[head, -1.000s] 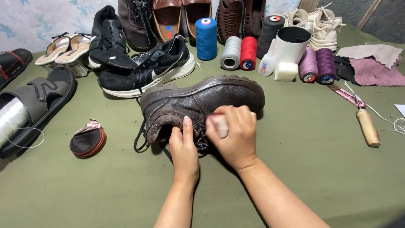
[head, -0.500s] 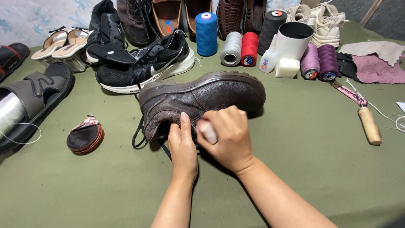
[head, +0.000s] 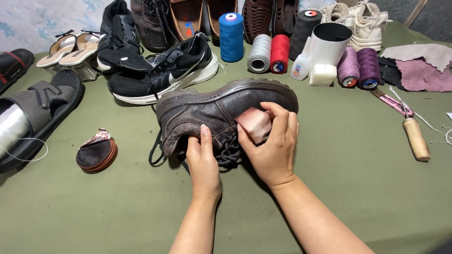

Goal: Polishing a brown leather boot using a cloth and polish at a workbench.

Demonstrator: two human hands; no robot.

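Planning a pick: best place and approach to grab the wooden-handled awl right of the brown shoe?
Likely the wooden handle: it is the thick, rounded end of the awl, nearest the person, lying flat on the green table with bare cloth either side. Come from above, hands across it; avoid the thin metal end pointing toward the purple spools.

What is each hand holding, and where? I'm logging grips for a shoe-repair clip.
Left hand grips the brown shoe at its laced upper, thumb on the leather. Right hand pinches a pale block against the shoe's side.
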